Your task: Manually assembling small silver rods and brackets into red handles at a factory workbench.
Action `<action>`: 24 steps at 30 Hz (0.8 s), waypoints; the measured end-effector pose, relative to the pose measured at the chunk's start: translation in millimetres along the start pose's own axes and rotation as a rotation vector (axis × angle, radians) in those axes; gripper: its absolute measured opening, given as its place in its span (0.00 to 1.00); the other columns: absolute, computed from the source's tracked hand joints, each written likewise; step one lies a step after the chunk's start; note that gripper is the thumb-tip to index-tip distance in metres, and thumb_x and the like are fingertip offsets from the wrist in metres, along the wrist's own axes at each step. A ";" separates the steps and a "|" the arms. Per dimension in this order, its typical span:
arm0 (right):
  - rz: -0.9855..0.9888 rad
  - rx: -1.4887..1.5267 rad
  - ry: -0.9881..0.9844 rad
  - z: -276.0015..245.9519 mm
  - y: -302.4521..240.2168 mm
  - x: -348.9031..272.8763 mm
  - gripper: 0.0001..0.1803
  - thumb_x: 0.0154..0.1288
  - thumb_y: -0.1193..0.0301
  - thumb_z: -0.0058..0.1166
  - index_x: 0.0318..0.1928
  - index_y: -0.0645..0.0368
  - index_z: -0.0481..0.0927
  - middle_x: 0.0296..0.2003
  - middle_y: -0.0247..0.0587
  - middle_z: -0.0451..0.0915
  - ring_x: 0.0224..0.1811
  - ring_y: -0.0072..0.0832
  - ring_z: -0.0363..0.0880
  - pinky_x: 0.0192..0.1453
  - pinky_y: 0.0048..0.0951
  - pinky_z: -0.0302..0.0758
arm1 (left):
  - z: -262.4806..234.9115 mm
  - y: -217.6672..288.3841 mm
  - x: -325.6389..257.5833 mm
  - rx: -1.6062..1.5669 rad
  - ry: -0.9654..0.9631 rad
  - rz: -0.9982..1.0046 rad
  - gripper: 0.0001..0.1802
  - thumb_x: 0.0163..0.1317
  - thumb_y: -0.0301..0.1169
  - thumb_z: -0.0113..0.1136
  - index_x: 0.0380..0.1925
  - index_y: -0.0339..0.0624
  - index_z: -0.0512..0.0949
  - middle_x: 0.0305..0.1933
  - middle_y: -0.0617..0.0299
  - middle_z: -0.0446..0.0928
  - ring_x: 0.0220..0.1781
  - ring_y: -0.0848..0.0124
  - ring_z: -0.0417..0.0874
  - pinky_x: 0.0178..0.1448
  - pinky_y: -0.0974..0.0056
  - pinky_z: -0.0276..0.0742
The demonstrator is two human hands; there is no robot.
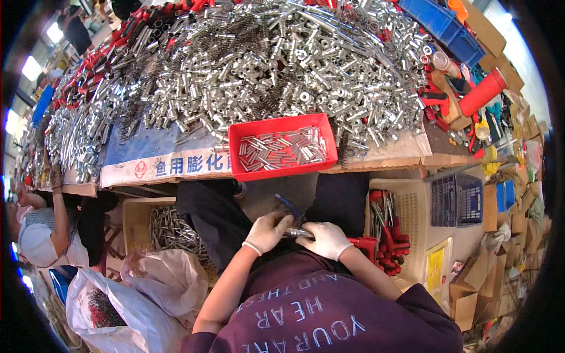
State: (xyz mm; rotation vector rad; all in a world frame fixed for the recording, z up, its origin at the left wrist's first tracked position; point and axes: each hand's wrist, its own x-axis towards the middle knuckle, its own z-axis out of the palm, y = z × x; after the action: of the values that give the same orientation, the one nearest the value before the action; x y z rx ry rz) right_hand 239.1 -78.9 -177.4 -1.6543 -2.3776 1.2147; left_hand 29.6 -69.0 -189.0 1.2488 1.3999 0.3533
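Gloved left hand (266,232) and right hand (327,239) seemingly clasp a metal part (297,233) below the heaped workbench (406,154).

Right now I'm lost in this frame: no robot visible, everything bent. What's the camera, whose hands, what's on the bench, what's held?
There is no machine here. A person wears a wide fisheye camera on the head, looking down, so straight edges bend near the rim. The two white-gloved hands low in the middle are the wearer's own: the left hand and the right hand meet over the lap on a small metal tube; a red piece shows just past the right hand. Ahead, the workbench carries a large heap of shiny metal sleeves and springs and a red tray of loose metal tubes. A cream basket on the right holds red-handled parts. Another person sits at far left.
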 end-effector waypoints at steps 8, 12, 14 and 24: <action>0.014 0.010 -0.042 -0.4 1.4 -1.0 0.23 0.62 0.49 0.57 0.41 0.57 0.82 0.37 0.53 0.85 0.41 0.51 0.84 0.47 0.48 0.79 | 3.4 9.9 7.9 0.242 -0.016 -0.011 0.20 0.66 0.39 0.58 0.51 0.36 0.79 0.50 0.40 0.81 0.55 0.50 0.83 0.58 0.55 0.76; 0.005 0.016 -0.046 0.4 2.2 1.6 0.23 0.62 0.48 0.57 0.42 0.56 0.83 0.38 0.53 0.85 0.42 0.51 0.84 0.47 0.48 0.79 | 14.3 -3.1 1.2 0.054 0.034 0.380 0.23 0.68 0.45 0.53 0.50 0.37 0.80 0.42 0.36 0.81 0.50 0.42 0.82 0.55 0.48 0.77; 0.005 0.018 -0.069 0.3 1.3 2.2 0.23 0.62 0.48 0.57 0.42 0.56 0.83 0.38 0.54 0.85 0.42 0.51 0.84 0.48 0.48 0.79 | 12.4 -1.1 12.7 0.177 -0.012 0.166 0.22 0.67 0.43 0.54 0.53 0.38 0.78 0.46 0.37 0.81 0.53 0.44 0.81 0.58 0.50 0.76; 0.017 0.032 -0.046 -0.4 1.6 1.5 0.23 0.62 0.48 0.56 0.42 0.55 0.83 0.37 0.54 0.85 0.42 0.51 0.84 0.47 0.48 0.79 | 8.4 -11.4 20.7 0.251 0.154 -0.029 0.21 0.65 0.44 0.58 0.35 0.35 0.85 0.26 0.53 0.83 0.34 0.58 0.86 0.45 0.57 0.81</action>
State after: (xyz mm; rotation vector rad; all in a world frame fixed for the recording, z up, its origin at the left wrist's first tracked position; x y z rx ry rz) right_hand 239.9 -77.2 -178.6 -1.6586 -2.3615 1.2999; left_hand 36.4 -60.3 -211.5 1.4266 1.6304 0.2639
